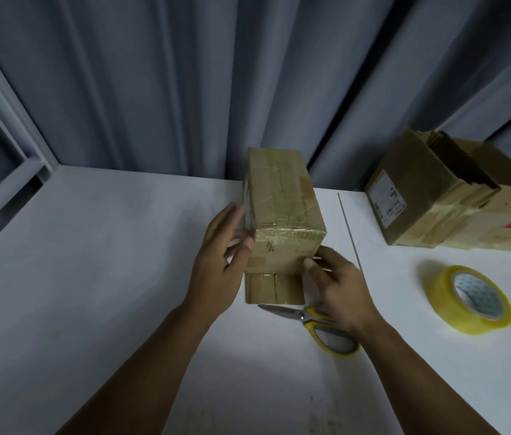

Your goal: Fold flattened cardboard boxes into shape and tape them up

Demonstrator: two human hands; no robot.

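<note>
A small brown cardboard box (282, 202), formed into shape and covered with clear tape, is held just above the white table (91, 262) near its middle. A flap hangs down from the box's near end. My left hand (219, 262) lies against the box's left side with straight fingers and the thumb on the near face. My right hand (335, 281) holds the near right lower corner with bent fingers. A roll of yellowish clear tape (467, 299) lies on the table to the right. Yellow-handled scissors (320, 324) lie under my right wrist.
Several larger worn cardboard boxes (436, 196), one open at the top, stand at the back right. A grey curtain (185, 83) hangs behind the table. A window frame (6, 127) runs along the left. A thin seam (350, 233) crosses the tabletop.
</note>
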